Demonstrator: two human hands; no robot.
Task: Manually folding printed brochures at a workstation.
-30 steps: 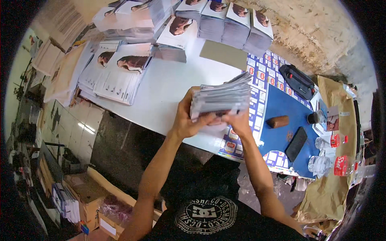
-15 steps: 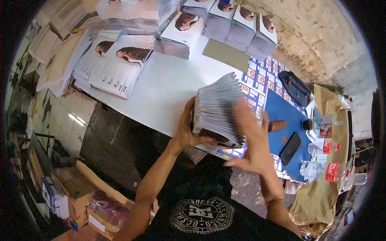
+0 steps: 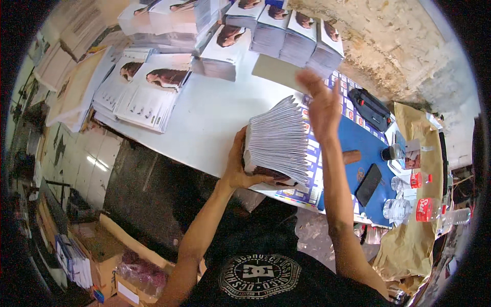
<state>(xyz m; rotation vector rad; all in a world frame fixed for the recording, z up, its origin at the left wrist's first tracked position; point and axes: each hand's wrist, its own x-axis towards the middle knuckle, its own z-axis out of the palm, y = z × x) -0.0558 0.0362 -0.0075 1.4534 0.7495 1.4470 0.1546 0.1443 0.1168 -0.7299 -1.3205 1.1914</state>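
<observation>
A thick stack of folded printed booklets (image 3: 279, 140) is held above the near edge of the white table (image 3: 209, 112). My left hand (image 3: 236, 166) grips it at its left side and underneath, with the thumb along the near cover. On the right, the loose edges spread out like a fan. My right hand (image 3: 322, 110) is raised beyond the upper right of the fan, touching nothing. Its thumb stands apart from the fingers, which are a little blurred.
Trimmed booklet stacks (image 3: 273, 36) line the table's back, and more piles (image 3: 153, 92) lie at left. On the blue mat (image 3: 348, 135) at right are a dark phone (image 3: 369, 185) and a brown block (image 3: 351, 156). Plastic bottles (image 3: 396, 211) and a black pouch (image 3: 372, 110) are nearby.
My right hand has moved up and away from the booklets' fanned edges. The left hand still holds the stack in nearly the same place, and its edges look more evenly spread.
</observation>
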